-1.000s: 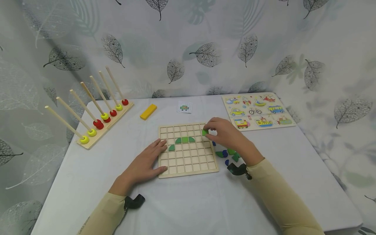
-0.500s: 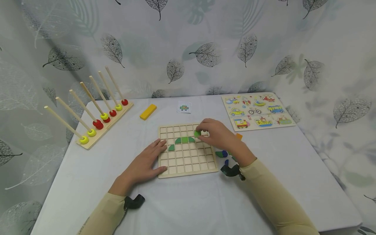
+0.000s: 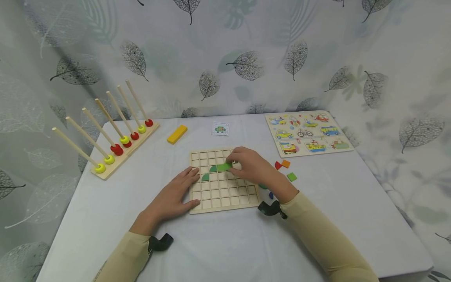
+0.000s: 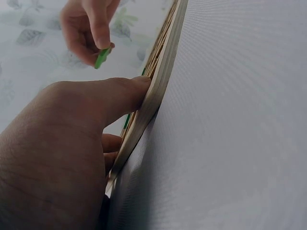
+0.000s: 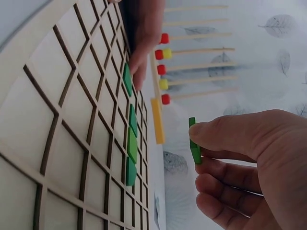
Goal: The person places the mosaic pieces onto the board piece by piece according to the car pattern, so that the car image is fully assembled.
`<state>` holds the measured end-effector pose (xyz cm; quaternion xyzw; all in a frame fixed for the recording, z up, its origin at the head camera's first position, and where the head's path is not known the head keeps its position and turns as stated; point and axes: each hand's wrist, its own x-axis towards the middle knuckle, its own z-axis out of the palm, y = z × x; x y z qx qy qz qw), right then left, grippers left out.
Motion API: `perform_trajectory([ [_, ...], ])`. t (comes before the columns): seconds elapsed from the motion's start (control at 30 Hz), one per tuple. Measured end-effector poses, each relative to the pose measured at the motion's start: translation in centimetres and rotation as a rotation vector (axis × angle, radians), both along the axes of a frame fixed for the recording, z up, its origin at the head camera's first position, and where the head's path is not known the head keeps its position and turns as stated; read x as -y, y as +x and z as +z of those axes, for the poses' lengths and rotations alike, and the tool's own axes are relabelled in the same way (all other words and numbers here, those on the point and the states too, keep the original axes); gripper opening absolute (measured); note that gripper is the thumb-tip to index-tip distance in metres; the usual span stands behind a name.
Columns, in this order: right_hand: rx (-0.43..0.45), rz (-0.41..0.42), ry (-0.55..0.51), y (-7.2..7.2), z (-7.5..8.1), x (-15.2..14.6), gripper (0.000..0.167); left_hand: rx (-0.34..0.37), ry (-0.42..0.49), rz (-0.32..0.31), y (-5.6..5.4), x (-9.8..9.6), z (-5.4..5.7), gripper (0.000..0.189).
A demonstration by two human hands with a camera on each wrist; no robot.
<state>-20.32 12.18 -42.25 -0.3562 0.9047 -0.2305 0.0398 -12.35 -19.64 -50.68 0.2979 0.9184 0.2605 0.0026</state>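
Note:
A wooden grid board (image 3: 225,196) lies on the white table. My left hand (image 3: 176,196) rests on its left edge, fingers spread and thumb (image 4: 127,93) touching the near-left rim. Above the board, my right hand (image 3: 251,166) pinches a light green tile (image 5: 194,141) between thumb and fingers, apart from the grid in the right wrist view. One dark green quarter-round tile (image 3: 205,177) sits in a cell near the left fingers. Farther in, a row holds a light green square tile (image 5: 132,145) between two dark green tiles (image 5: 131,171), partly hidden in the head view.
Loose tiles lie right of the board, among them a green square (image 3: 291,177), an orange one (image 3: 285,163) and a red one (image 3: 278,165). Around stand a peg rack (image 3: 132,150) with beads, a yellow block (image 3: 177,134), a picture card (image 3: 220,129) and a vehicle puzzle (image 3: 310,133).
My right hand has moved left over the board with the green tile, from its right edge toward the row of green tiles. The left hand has stayed in place.

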Motion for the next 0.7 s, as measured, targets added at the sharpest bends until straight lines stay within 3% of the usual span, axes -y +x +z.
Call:
perform_trajectory([
  [0.27,-0.049,0.054,-0.008,-0.2,-0.5,1.4,0.024,0.02,-0.001,0.003,0.1,-0.1,0.4,0.081],
  [0.7,0.013,0.041,0.025,-0.2,-1.3,3.3,0.023,0.053,-0.004,0.009,0.0,0.0,0.3,0.082],
])
